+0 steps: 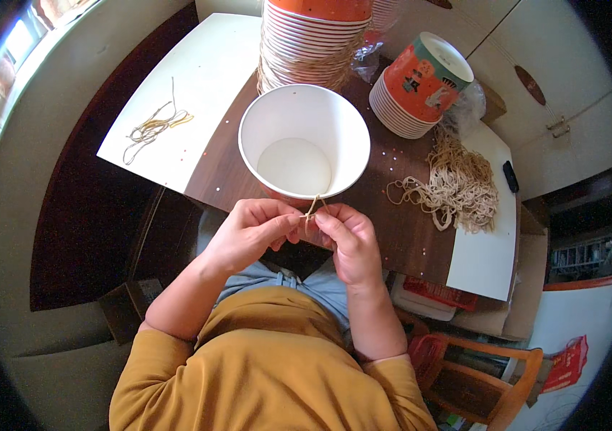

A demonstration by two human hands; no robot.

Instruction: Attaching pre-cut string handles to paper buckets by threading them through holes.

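Here, seen from the head camera, I have both hands at the near rim of the large white paper cup [304, 140], which stands upright and empty on the dark brown wooden table [399, 230]. My left hand [248, 233] and my right hand [349, 241] meet fingertip to fingertip, each pinched shut on the thin tan string [313, 206], whose short loop rises between them and touches, or nearly touches, the cup's rim; I cannot tell which. To my right lies the loose tangled heap of tan strings [457, 188], partly on the table and partly on a white sheet [489, 251]; to my left a small bundle of yellowish strings [153, 129] lies on a second white board [198, 86], well apart from the hands. Behind the cup stand a tall stack of white-rimmed paper cups [313, 43] and a shorter tilted stack of orange printed cups [421, 86]. In my judgement the chief risk is the string slipping from the pinch, since so little of it shows between the fingers. A tug toward me could also tip the light, empty cup off the near edge of the table. A wide movement of my right elbow might drag the heap of strings off the sheet.
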